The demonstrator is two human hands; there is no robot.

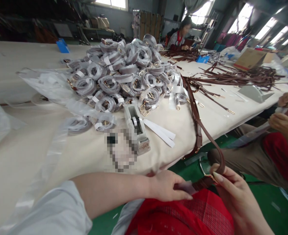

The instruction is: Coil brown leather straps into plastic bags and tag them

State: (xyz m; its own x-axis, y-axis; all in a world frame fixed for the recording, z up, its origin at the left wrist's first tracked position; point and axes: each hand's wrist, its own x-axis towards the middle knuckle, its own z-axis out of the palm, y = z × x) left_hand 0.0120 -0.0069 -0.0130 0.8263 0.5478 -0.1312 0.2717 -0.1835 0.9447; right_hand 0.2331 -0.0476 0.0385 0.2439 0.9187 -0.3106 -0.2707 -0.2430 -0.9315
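Left hand [167,186] closes around the translucent-wrapped part of a brown leather-look strap [202,183] at lower right of the frame; right hand [233,186] pinches it between thumb and fingers. Wrapped strap coils [109,85] heap on the bench [85,156] at upper centre, above a tape dispenser [144,145].

I look through one view from the wearer's head, facing forward and down: left hand [167,186] and right hand [235,189] near below, table [85,156] across the middle, windows [114,4] far off above.
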